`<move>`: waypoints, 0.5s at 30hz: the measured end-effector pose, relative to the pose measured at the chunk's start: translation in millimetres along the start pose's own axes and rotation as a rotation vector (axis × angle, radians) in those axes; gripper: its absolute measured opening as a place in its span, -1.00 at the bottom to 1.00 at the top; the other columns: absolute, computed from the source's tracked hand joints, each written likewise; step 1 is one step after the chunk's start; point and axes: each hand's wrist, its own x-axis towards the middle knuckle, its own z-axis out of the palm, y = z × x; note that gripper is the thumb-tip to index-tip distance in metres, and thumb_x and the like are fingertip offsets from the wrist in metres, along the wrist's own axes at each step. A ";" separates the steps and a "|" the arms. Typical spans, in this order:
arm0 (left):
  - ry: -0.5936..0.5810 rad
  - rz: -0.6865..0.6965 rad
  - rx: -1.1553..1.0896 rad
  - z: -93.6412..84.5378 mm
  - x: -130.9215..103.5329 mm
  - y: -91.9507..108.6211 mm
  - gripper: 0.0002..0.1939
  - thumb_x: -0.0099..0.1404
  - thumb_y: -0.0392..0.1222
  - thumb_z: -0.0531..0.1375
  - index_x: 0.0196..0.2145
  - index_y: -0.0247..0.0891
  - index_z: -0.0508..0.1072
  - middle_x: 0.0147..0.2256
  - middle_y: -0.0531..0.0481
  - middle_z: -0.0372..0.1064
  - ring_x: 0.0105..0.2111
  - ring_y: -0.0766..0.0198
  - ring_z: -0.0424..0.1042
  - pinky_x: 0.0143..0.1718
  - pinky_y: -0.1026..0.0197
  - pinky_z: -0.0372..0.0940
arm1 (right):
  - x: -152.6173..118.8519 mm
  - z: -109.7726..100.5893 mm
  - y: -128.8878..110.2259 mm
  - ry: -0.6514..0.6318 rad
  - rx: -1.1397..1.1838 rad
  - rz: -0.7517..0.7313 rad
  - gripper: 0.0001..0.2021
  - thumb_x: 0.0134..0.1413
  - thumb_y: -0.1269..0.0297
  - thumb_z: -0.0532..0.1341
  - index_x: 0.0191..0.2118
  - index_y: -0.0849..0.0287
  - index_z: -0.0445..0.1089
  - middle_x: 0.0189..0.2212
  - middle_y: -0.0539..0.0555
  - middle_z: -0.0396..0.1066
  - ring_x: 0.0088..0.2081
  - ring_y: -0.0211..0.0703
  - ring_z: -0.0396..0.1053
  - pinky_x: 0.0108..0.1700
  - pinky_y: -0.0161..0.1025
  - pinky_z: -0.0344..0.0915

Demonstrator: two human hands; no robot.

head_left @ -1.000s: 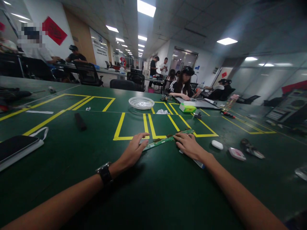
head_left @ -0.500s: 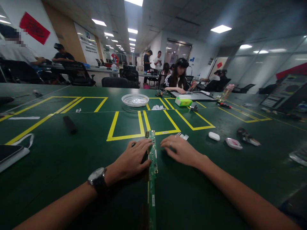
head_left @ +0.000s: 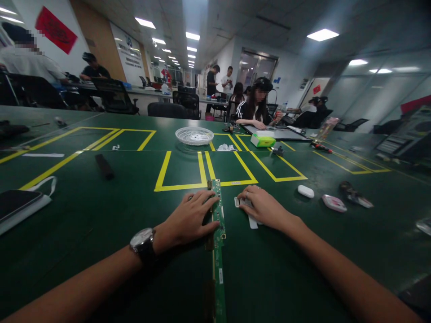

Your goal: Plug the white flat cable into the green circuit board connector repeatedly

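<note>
A long, narrow green circuit board (head_left: 218,264) lies lengthwise in front of me, its near end running out of the bottom of the view. My left hand (head_left: 191,215), with a watch on the wrist, holds the board's left side, thumb apart from the other fingers. Just right of the board, my right hand (head_left: 264,204) is bent over a small white and silver flat piece (head_left: 237,202), fingertips on it. From under that palm sticks out a white strip (head_left: 253,223). The palm hides part of both, so I cannot tell whether they are joined.
Yellow tape outlines (head_left: 182,185) mark the green table. Farther off are a white basket (head_left: 194,136) and a green box (head_left: 262,140). A white case (head_left: 305,191) and a pink-white case (head_left: 334,202) lie right; a black bar (head_left: 104,167) lies left. A person (head_left: 256,107) sits opposite.
My right hand has moved right, away from the board, and onto the white pieces, which now lie nearer me. My left hand stays on the board. The view has shifted slightly.
</note>
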 end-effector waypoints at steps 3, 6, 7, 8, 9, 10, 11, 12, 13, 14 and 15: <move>0.001 -0.004 0.014 1.0 0.0 -0.3 -0.36 0.35 0.18 0.12 0.27 -0.15 0.20 0.25 -0.16 0.13 0.22 -0.12 0.12 0.17 -0.19 0.06 | -0.6 -0.4 -12.6 -0.012 0.038 0.017 -0.76 0.20 0.15 0.22 -0.10 0.16 0.47 -0.18 0.15 0.44 -0.14 0.00 0.37 -0.10 -0.08 0.29; 0.015 -0.015 0.016 1.7 -0.3 -0.2 -0.37 0.33 0.20 0.13 0.24 -0.16 0.23 0.23 -0.18 0.16 0.20 -0.12 0.13 0.16 -0.19 0.06 | -0.4 0.6 -21.5 -0.010 0.061 0.009 -0.77 0.17 0.16 0.25 -0.12 0.14 0.47 -0.20 0.12 0.45 -0.16 -0.02 0.37 -0.14 -0.09 0.27; 0.019 -0.018 0.013 1.6 -0.4 0.1 -0.37 0.33 0.20 0.13 0.23 -0.16 0.24 0.22 -0.18 0.16 0.20 -0.12 0.13 0.16 -0.18 0.07 | -0.3 1.1 -24.3 -0.012 0.068 -0.002 -0.78 0.17 0.16 0.26 -0.12 0.14 0.47 -0.20 0.11 0.44 -0.16 -0.03 0.37 -0.14 -0.10 0.27; 0.022 -0.021 0.012 1.3 -0.5 0.5 -0.37 0.32 0.20 0.13 0.23 -0.16 0.24 0.22 -0.18 0.17 0.20 -0.12 0.13 0.16 -0.18 0.07 | -0.2 1.6 -27.0 -0.017 0.073 -0.012 -0.79 0.17 0.17 0.26 -0.12 0.14 0.46 -0.20 0.11 0.44 -0.16 -0.04 0.37 -0.14 -0.10 0.26; 0.023 -0.023 0.013 1.0 -0.6 0.9 -0.37 0.32 0.20 0.13 0.22 -0.17 0.25 0.22 -0.19 0.17 0.20 -0.12 0.14 0.16 -0.17 0.07 | -0.1 2.1 -29.5 -0.020 0.075 -0.020 -0.79 0.17 0.18 0.26 -0.12 0.14 0.46 -0.19 0.10 0.44 -0.16 -0.05 0.36 -0.15 -0.10 0.25; 0.022 -0.023 0.017 0.7 -0.7 1.3 -0.37 0.33 0.20 0.13 0.22 -0.18 0.25 0.22 -0.20 0.16 0.20 -0.12 0.14 0.15 -0.17 0.07 | -0.1 2.7 -31.6 -0.020 0.073 -0.024 -0.79 0.17 0.18 0.26 -0.12 0.14 0.45 -0.19 0.10 0.44 -0.15 -0.05 0.36 -0.15 -0.10 0.25; 0.020 -0.022 0.021 0.5 -0.8 1.6 -0.38 0.33 0.19 0.12 0.22 -0.18 0.25 0.22 -0.20 0.16 0.20 -0.12 0.14 0.15 -0.17 0.07 | -0.2 3.4 -33.3 -0.018 0.070 -0.026 -0.79 0.17 0.17 0.25 -0.12 0.14 0.45 -0.19 0.10 0.43 -0.15 -0.05 0.36 -0.15 -0.10 0.24; 0.021 -0.022 0.022 0.5 -0.9 1.8 -0.38 0.33 0.19 0.12 0.22 -0.19 0.25 0.22 -0.20 0.16 0.20 -0.12 0.14 0.15 -0.17 0.07 | -0.3 4.2 -34.4 -0.013 0.067 -0.028 -0.78 0.16 0.17 0.26 -0.12 0.14 0.45 -0.18 0.10 0.43 -0.15 -0.04 0.36 -0.15 -0.10 0.24; 0.023 -0.022 0.018 0.6 -1.0 1.7 -0.38 0.33 0.19 0.12 0.22 -0.18 0.25 0.22 -0.20 0.16 0.19 -0.12 0.14 0.15 -0.17 0.07 | -0.4 5.1 -35.1 -0.007 0.064 -0.029 -0.79 0.16 0.17 0.26 -0.13 0.14 0.45 -0.18 0.10 0.43 -0.14 -0.04 0.36 -0.15 -0.10 0.23; 0.026 -0.021 0.011 0.9 -1.1 1.6 -0.39 0.33 0.19 0.12 0.21 -0.18 0.26 0.22 -0.20 0.16 0.19 -0.12 0.14 0.15 -0.18 0.07 | -0.5 6.0 -35.3 -0.002 0.063 -0.027 -0.79 0.15 0.17 0.26 -0.13 0.14 0.45 -0.18 0.10 0.43 -0.14 -0.04 0.36 -0.15 -0.09 0.23; 0.029 -0.020 0.002 1.3 -1.1 1.3 -0.40 0.33 0.20 0.12 0.21 -0.17 0.26 0.22 -0.19 0.17 0.19 -0.13 0.14 0.15 -0.18 0.07 | -0.5 7.0 -35.3 0.002 0.063 -0.023 -0.79 0.15 0.17 0.26 -0.14 0.14 0.45 -0.18 0.11 0.43 -0.14 -0.03 0.36 -0.15 -0.09 0.23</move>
